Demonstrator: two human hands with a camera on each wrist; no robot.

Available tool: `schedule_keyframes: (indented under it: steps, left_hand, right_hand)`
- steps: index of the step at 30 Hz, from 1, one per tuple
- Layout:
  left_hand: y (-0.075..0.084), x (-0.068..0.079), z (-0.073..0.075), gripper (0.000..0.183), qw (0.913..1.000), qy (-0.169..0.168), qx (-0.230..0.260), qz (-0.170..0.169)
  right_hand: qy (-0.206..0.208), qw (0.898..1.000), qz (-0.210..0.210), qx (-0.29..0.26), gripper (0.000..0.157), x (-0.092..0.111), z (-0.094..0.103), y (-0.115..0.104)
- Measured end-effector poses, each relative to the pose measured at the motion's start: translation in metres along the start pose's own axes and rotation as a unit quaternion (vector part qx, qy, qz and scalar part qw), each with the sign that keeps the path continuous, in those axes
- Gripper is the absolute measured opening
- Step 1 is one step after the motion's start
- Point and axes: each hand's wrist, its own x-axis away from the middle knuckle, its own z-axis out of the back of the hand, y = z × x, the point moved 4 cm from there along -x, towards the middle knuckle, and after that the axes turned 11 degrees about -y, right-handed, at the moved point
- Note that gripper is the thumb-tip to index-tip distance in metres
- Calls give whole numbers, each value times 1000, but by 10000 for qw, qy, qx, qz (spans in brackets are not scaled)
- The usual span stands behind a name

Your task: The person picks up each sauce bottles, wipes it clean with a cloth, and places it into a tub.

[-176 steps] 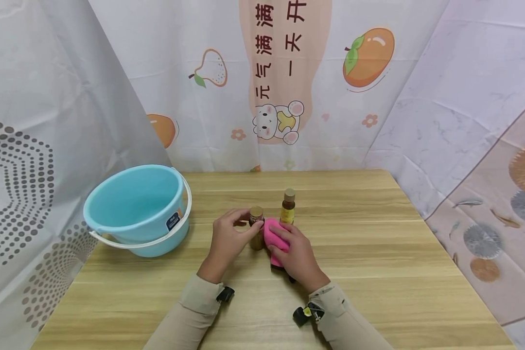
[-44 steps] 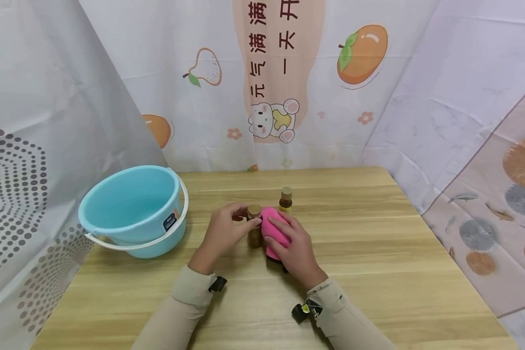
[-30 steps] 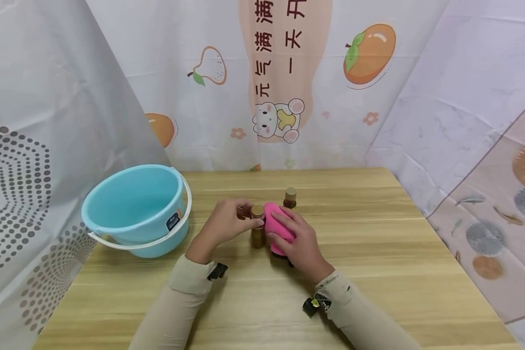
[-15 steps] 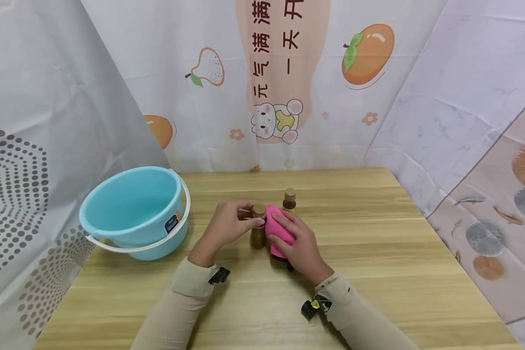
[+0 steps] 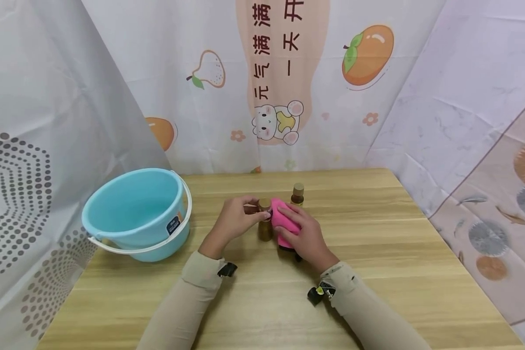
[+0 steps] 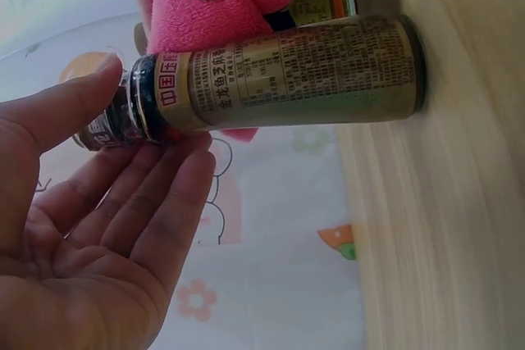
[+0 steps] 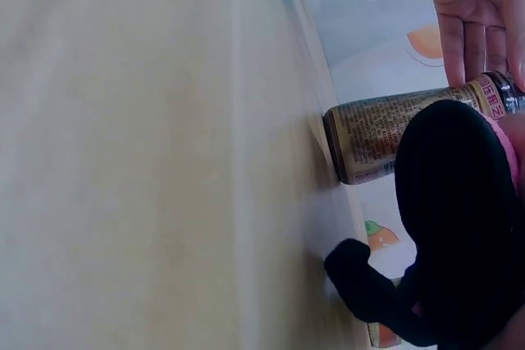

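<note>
My left hand (image 5: pixel 235 218) pinches the dark neck of a sesame oil bottle (image 5: pixel 265 232) between thumb and fingers. The bottle stands upright on the table, its gold label (image 6: pixel 312 79) in the left wrist view. Against its upper right side my right hand (image 5: pixel 307 236) presses a bunched pink cloth (image 5: pixel 281 222), gripped in its fingers. A black rounded piece with a knobbed strap (image 7: pixel 455 219) hangs at the cloth's lower end; what it is I cannot tell. Just behind the cloth stands a second brown bottle (image 5: pixel 298 193) with a tan cap, partly hidden.
A light blue bucket (image 5: pixel 150 240) with a white handle stands at the left of the wooden table (image 5: pixel 376 272). Printed curtains (image 5: pixel 192 116) hang behind the table and at both sides.
The sesame oil bottle, both hands and the pink cloth have shifted slightly right and away. The bottle behind has also moved a little right. The left hand keeps its hold on the neck.
</note>
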Motion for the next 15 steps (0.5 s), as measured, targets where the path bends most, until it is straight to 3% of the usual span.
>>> schedule_keyframes:
  steps: [10, 15]
  left_hand:
    - [1, 1, -1, 30, 9992, -9, -400, 57]
    - [2, 1, -2, 27, 9989, 24, -464, 72]
  right_hand:
    - [253, 9983, 231, -467, 49, -7, 1, -4]
    - [118, 9989, 161, -422, 45, -7, -2, 2]
